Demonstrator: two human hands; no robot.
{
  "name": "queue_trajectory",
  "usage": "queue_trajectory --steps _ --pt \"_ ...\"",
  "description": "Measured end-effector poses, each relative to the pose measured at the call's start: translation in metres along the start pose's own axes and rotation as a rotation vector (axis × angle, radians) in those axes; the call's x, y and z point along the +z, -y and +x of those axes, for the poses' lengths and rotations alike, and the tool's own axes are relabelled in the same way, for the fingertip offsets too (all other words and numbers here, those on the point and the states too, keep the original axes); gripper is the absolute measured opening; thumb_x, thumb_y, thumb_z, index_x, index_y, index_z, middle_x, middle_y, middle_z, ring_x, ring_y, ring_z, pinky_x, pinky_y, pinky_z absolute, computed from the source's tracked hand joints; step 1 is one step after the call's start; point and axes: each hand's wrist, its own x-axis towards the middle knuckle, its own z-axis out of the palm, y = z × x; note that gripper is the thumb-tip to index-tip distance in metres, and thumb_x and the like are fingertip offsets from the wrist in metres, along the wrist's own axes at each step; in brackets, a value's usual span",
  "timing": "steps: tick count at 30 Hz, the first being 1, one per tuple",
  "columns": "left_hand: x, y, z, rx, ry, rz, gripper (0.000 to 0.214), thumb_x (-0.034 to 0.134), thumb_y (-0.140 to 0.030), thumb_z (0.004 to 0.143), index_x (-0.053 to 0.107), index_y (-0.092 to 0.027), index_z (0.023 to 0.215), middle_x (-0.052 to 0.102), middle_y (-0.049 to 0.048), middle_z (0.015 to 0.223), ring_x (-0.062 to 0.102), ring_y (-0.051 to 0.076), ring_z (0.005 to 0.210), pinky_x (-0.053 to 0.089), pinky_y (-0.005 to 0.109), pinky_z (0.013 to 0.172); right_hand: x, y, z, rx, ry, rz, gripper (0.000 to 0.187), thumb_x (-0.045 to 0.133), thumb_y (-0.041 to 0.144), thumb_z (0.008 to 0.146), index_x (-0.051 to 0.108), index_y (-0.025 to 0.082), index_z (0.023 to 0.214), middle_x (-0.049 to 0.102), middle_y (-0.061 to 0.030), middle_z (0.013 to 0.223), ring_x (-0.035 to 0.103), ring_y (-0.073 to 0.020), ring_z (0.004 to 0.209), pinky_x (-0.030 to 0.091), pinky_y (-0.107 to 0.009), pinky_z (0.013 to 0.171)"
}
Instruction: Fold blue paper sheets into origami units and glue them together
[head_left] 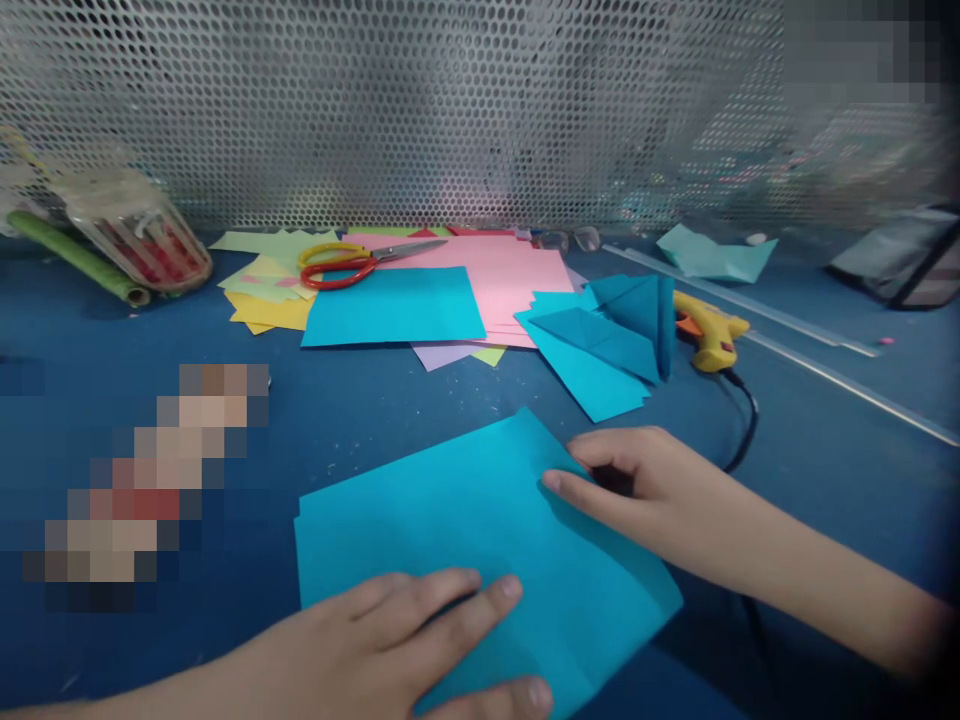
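A folded sheet of turquoise paper (465, 510) lies on the blue table in front of me. My left hand (405, 640) rests flat on its near edge, fingers stretched out and pressing the paper down. My right hand (637, 485) is at the sheet's right corner with its fingers curled, pinching the paper's edge between thumb and forefinger.
Behind lie folded turquoise pieces (607, 340), a turquoise sheet (394, 305) on pink sheets (517, 280), yellow and green papers (270, 285), red-and-yellow scissors (352, 265), and a yellow glue gun (709, 335) with a black cord. A jar (142, 235) and green roll (75, 260) lie far left. Perforated metal wall (450, 100) behind.
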Motion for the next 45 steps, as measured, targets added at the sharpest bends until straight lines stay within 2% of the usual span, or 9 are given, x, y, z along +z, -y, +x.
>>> queue_trajectory --steps 6,9,13,16,22,25,27,32,45 --pt "-0.01 0.008 0.005 -0.093 0.034 -0.05 0.064 0.057 -0.034 0.101 0.031 -0.026 0.159 0.029 0.0148 0.161 0.036 0.035 0.146 0.046 0.049 0.112 0.0 0.001 0.0 -0.061 -0.052 -0.09 0.045 0.045 0.041 0.094 0.027 0.023 0.056 0.028 0.0047 0.052 0.033 -0.0104 0.046 0.024 -0.025 0.043" --pt "-0.011 0.011 0.004 -0.097 0.075 -0.094 0.067 0.056 -0.041 0.102 0.026 -0.027 0.16 0.025 0.0112 0.164 0.03 0.033 0.15 0.041 0.048 0.116 0.0 0.001 0.0 -0.034 -0.066 -0.103 0.045 0.045 0.041 0.093 0.025 0.023 0.056 0.025 0.0053 0.051 0.03 -0.01 0.044 0.023 -0.025 0.042" --pt "-0.004 0.011 0.0 -0.101 -0.004 -0.109 0.069 0.056 -0.039 0.103 0.021 -0.029 0.162 0.025 0.0073 0.165 0.029 0.028 0.152 0.034 0.044 0.121 0.0 0.001 0.001 -0.022 -0.093 -0.092 0.046 0.047 0.043 0.092 0.026 0.024 0.056 0.026 0.0057 0.049 0.03 -0.0102 0.044 0.023 -0.025 0.041" --pt "0.0 0.01 -0.001 -0.101 -0.008 -0.088 0.071 0.056 -0.038 0.102 0.019 -0.028 0.162 0.023 0.0076 0.165 0.029 0.03 0.151 0.035 0.046 0.12 0.002 0.002 0.001 -0.003 -0.141 -0.074 0.037 0.053 0.042 0.09 0.036 0.024 0.061 0.035 0.0059 0.049 0.035 -0.0111 0.044 0.026 -0.025 0.042" --pt "0.003 0.009 0.001 -0.092 0.015 -0.062 0.067 0.048 -0.038 0.105 0.015 -0.027 0.163 0.021 0.0082 0.165 0.029 0.031 0.151 0.038 0.047 0.119 0.005 0.001 -0.001 0.048 -0.126 0.074 0.017 0.055 0.039 0.09 0.052 0.023 0.094 0.051 0.0075 0.052 0.048 -0.0131 0.044 0.035 -0.024 0.043" --pt "0.003 0.009 -0.001 -0.104 0.009 -0.087 0.068 0.049 -0.041 0.105 0.014 -0.028 0.163 0.021 0.0072 0.166 0.028 0.03 0.152 0.036 0.046 0.12 0.004 0.0 -0.002 0.034 -0.145 0.069 0.043 0.053 0.037 0.091 0.052 0.02 0.131 0.052 0.0081 0.055 0.048 -0.0135 0.044 0.036 -0.024 0.044" --pt "0.003 0.009 -0.003 -0.107 -0.007 -0.121 0.069 0.051 -0.038 0.104 0.015 -0.03 0.162 0.022 0.0062 0.166 0.028 0.029 0.152 0.033 0.045 0.122 0.004 -0.001 -0.002 0.011 -0.142 0.038 0.053 0.052 0.036 0.091 0.054 0.02 0.141 0.05 0.007 0.056 0.047 -0.0133 0.045 0.037 -0.024 0.044" --pt "0.002 0.01 -0.004 -0.108 0.013 -0.175 0.068 0.053 -0.027 0.102 0.018 -0.031 0.162 0.021 0.0058 0.165 0.026 0.029 0.152 0.028 0.049 0.123 0.008 -0.004 -0.002 0.005 -0.159 -0.039 0.044 0.052 0.038 0.09 0.076 0.015 0.118 0.04 0.0049 0.049 0.038 -0.0124 0.043 0.027 -0.024 0.04" --pt "-0.006 0.013 -0.002 -0.116 0.121 -0.267 0.069 0.055 -0.035 0.102 0.017 -0.041 0.16 0.012 0.0053 0.166 0.018 0.033 0.153 0.027 0.06 0.119 0.007 -0.002 -0.001 0.004 -0.137 -0.029 0.052 0.051 0.036 0.088 0.074 0.008 0.126 0.036 0.0052 0.046 0.03 -0.0116 0.043 0.023 -0.025 0.04"
